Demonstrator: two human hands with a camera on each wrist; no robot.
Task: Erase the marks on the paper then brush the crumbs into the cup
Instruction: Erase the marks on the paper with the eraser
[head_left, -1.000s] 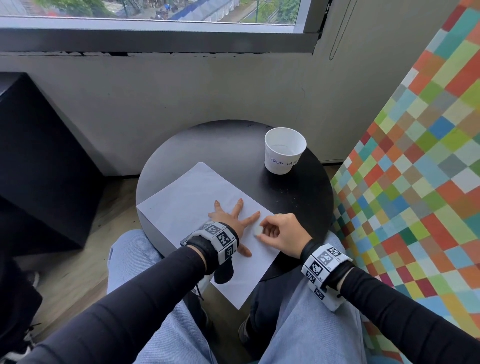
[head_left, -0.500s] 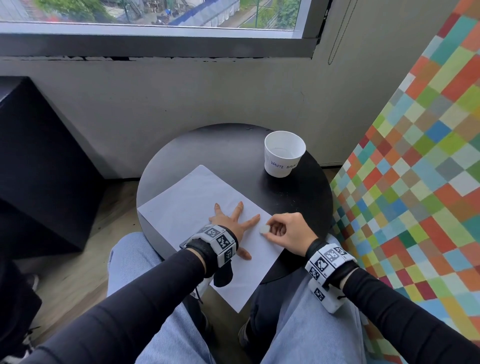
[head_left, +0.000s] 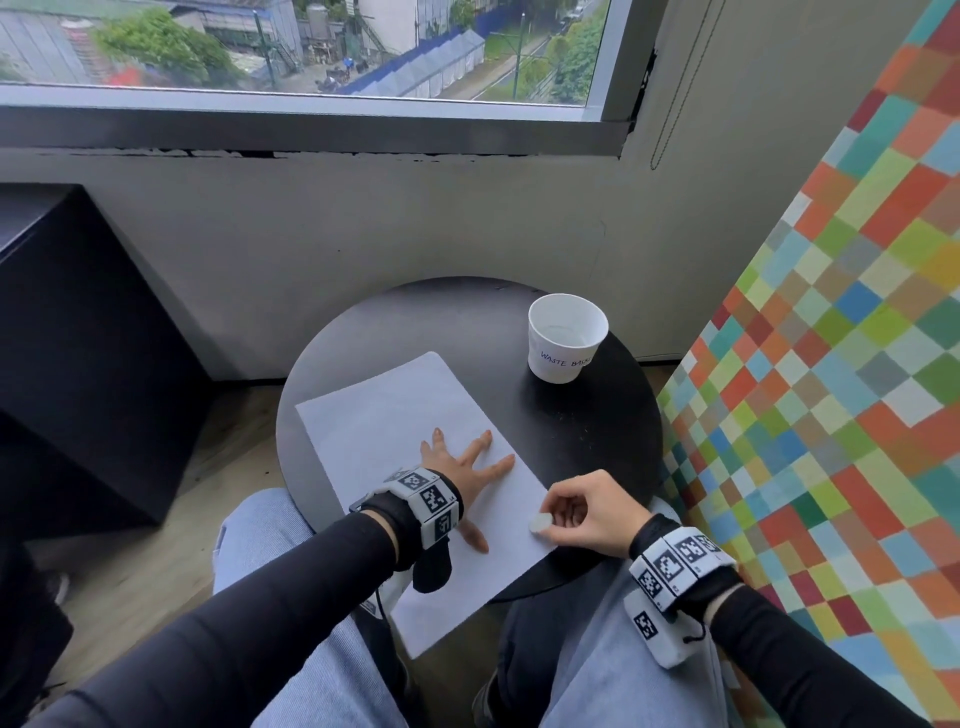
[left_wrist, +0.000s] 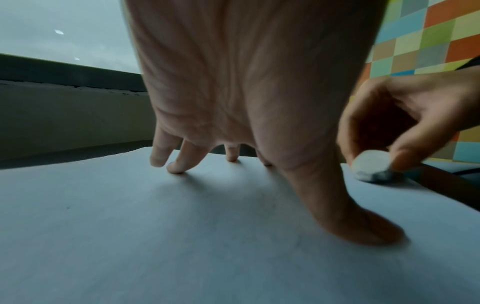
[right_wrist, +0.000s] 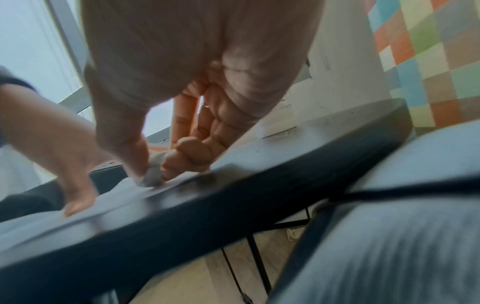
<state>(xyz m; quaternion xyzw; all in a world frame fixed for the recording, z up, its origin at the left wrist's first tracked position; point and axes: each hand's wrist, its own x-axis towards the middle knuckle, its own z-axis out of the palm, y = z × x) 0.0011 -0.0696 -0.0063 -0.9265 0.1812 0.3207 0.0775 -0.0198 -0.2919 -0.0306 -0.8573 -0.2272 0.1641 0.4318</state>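
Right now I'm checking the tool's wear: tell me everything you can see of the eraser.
The eraser is a small, whitish, rounded lump with worn, flattened facets and grey smudging along its lower side. The right hand pinches it between thumb and fingertips, its lower edge down on the paper near that sheet's right edge, beside the left hand spread flat on the sheet.

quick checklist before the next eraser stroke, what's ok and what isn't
1. Paper pinned: ok, left hand lies spread flat on it.
2. Eraser gripped: ok, right hand pinches it.
3. Eraser on the sheet: ok, at its right edge.
4. Marks left to erase: cannot tell, none plainly visible.
5. Cup upright and clear of the hands: ok.
6. Crumbs ready to brush: cannot tell, too small.
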